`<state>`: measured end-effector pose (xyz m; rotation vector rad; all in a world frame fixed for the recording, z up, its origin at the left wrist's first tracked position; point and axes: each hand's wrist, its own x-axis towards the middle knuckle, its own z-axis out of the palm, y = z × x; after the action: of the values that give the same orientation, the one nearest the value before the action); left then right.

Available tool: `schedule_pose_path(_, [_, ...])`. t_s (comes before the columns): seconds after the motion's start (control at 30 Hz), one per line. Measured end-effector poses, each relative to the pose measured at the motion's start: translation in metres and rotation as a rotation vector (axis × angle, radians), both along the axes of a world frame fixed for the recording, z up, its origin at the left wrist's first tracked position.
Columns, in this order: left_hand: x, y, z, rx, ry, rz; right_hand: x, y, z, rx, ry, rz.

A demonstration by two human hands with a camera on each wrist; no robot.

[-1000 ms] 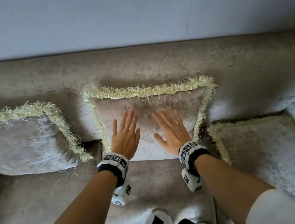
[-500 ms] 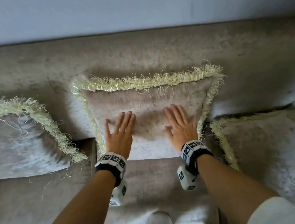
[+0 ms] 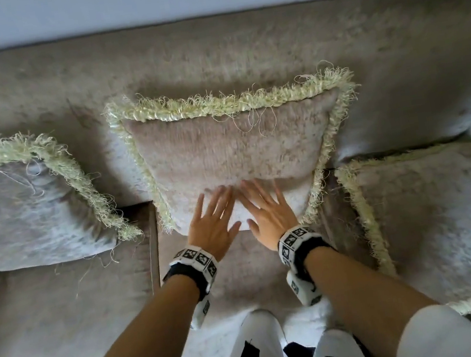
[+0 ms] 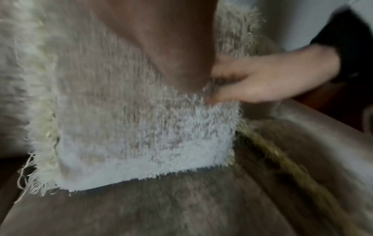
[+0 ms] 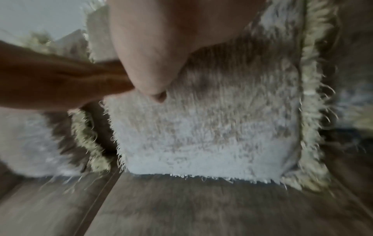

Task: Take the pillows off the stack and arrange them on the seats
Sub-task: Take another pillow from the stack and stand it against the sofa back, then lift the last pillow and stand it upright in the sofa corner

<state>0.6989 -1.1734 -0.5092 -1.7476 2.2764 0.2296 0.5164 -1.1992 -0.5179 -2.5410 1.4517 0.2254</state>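
Observation:
A beige plush pillow (image 3: 223, 146) with pale fringe leans upright against the sofa back on the middle seat. Both my hands lie flat on its lower face, side by side, fingers straight and spread. My left hand (image 3: 213, 214) sits just left of centre, my right hand (image 3: 264, 207) just right of it, fingertips nearly touching. A second fringed pillow (image 3: 20, 208) leans on the left seat. A third pillow (image 3: 440, 225) lies flat on the right seat. In the left wrist view the middle pillow (image 4: 131, 127) fills the frame beside my right hand (image 4: 252, 79); the right wrist view shows that pillow (image 5: 212, 127) too.
The beige sofa back (image 3: 210, 51) runs across the view under a pale wall. Bare seat cushion (image 3: 52, 325) lies in front of the left pillow. My knees in white trousers (image 3: 260, 344) stand against the sofa's front edge.
Both hands have slid down and inward across the middle pillow's face, from spread apart near its middle to close together near its bottom edge. The pillow stays leaning on the sofa back.

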Motion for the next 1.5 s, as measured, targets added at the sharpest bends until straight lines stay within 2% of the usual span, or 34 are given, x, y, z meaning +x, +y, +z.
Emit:
schedule_pose_path(0.03, [0.005,-0.002,-0.005,0.054,-0.039,0.049,-0.006,0.001,-0.003,0.029,0.08,-0.054])
schedule_pose_path(0.1, [0.028,-0.011,-0.009,0.204,-0.106,0.363,-0.035,-0.01,-0.008,0.184,0.242,-0.3])
schedule_pose_path(0.17, [0.055,-0.02,0.002,0.376,-0.146,0.728,-0.078,-0.025,-0.006,0.367,0.253,-0.643])
schedule_pose_path(0.2, [0.066,-0.022,0.01,0.428,-0.137,0.812,-0.098,-0.03,-0.001,0.402,0.215,-0.763])
schedule_pose_path(0.27, [0.076,-0.02,0.023,0.406,-0.095,0.741,-0.126,-0.034,0.01,0.356,0.18,-0.805])
schedule_pose_path(0.37, [0.058,-0.015,0.043,0.358,-0.049,0.562,-0.129,-0.027,0.039,0.273,0.117,-0.769])
schedule_pose_path(0.5, [0.019,-0.007,0.071,0.431,0.057,0.487,-0.113,-0.011,0.076,0.25,-0.026,-0.732])
schedule_pose_path(0.7, [-0.027,0.004,0.117,0.331,0.063,0.379,-0.138,0.014,0.131,0.154,-0.137,-0.66])
schedule_pose_path(0.83, [-0.067,0.015,0.134,0.345,0.088,0.345,-0.188,0.045,0.158,0.187,-0.09,-0.731])
schedule_pose_path(1.0, [-0.137,0.027,0.148,0.482,0.089,0.165,-0.269,0.094,0.177,0.169,-0.149,-0.953])
schedule_pose_path(1.13, [-0.2,0.04,0.165,0.447,0.099,0.1,-0.333,0.127,0.19,0.219,-0.13,-1.046])
schedule_pose_path(1.37, [-0.304,0.07,0.198,0.305,0.149,0.081,-0.43,0.16,0.208,0.227,-0.117,-1.034])
schedule_pose_path(1.5, [-0.353,0.088,0.212,0.229,0.246,0.111,-0.477,0.165,0.22,0.226,-0.104,-1.002])
